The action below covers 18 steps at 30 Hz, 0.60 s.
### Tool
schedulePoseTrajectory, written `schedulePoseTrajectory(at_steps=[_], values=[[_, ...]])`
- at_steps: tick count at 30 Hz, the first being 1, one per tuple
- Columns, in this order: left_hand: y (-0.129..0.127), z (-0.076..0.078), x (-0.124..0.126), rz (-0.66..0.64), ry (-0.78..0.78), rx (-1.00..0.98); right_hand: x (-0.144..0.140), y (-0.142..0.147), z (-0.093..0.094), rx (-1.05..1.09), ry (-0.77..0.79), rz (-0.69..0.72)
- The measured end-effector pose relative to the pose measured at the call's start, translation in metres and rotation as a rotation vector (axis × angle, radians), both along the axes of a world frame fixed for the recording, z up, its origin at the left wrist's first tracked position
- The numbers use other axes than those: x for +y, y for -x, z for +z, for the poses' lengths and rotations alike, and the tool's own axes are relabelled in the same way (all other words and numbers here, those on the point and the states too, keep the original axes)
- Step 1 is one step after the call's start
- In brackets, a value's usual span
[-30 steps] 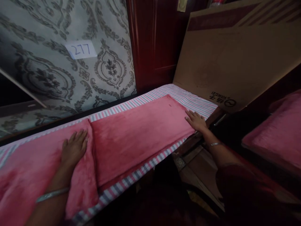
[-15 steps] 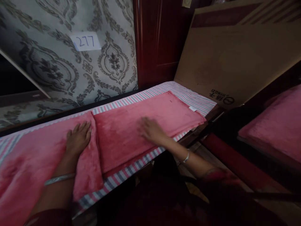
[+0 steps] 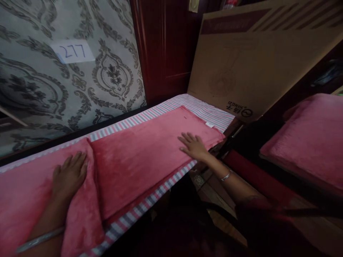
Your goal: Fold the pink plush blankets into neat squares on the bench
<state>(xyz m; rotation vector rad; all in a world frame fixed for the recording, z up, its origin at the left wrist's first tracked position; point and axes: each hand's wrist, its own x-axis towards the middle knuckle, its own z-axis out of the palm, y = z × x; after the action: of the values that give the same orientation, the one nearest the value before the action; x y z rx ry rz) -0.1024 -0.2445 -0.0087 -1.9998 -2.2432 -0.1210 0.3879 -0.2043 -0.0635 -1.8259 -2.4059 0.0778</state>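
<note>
A pink fleece blanket (image 3: 144, 157) lies flat along a narrow bed over a pink, white and grey striped sheet (image 3: 203, 109). My left hand (image 3: 68, 176) presses flat on a folded layer of the blanket at the left, fingers apart. Resting flat on the blanket near its right end, close to the front edge, is my right hand (image 3: 193, 146), also with fingers spread. Neither hand grips anything. Each wrist wears a thin silver bangle.
A large cardboard sheet (image 3: 254, 67) leans at the bed's far end. Patterned grey wallpaper with a paper label "277" (image 3: 71, 51) runs behind the bed, beside a dark red wooden door (image 3: 163, 46). Another pink-covered surface (image 3: 313, 139) is at the right.
My right hand swept left from the blanket's right end to its middle, then back toward the right end. My left hand stayed pressed on the fold.
</note>
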Motion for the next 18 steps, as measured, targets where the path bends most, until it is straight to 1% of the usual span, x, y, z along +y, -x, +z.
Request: schedulePoseTrajectory(at_steps=[3, 4, 6, 9, 12, 15, 18], values=[[-0.001, 0.001, 0.001, 0.004, 0.004, -0.007, 0.012, -0.064, -0.011, -0.012, -0.042, -0.130], [-0.001, 0.001, 0.001, 0.005, 0.005, -0.012, 0.015, -0.079, -0.015, -0.015, -0.060, -0.171], [0.000, 0.000, 0.002, 0.006, 0.004, -0.020, 0.018, -0.098, -0.023, -0.021, -0.106, -0.252], [0.002, -0.001, 0.002, 0.008, -0.007, -0.018, 0.020, -0.107, -0.032, -0.024, -0.175, -0.348], [0.003, -0.001, 0.002, 0.012, 0.003, -0.013, 0.021, -0.107, -0.034, -0.023, -0.183, -0.373], [0.000, 0.001, 0.000, 0.014, 0.018, -0.009, 0.023, -0.111, -0.030, -0.042, -0.120, -0.366], [-0.001, 0.002, -0.002, -0.001, 0.000, -0.009, 0.027, -0.110, -0.019, -0.055, -0.023, -0.384]])
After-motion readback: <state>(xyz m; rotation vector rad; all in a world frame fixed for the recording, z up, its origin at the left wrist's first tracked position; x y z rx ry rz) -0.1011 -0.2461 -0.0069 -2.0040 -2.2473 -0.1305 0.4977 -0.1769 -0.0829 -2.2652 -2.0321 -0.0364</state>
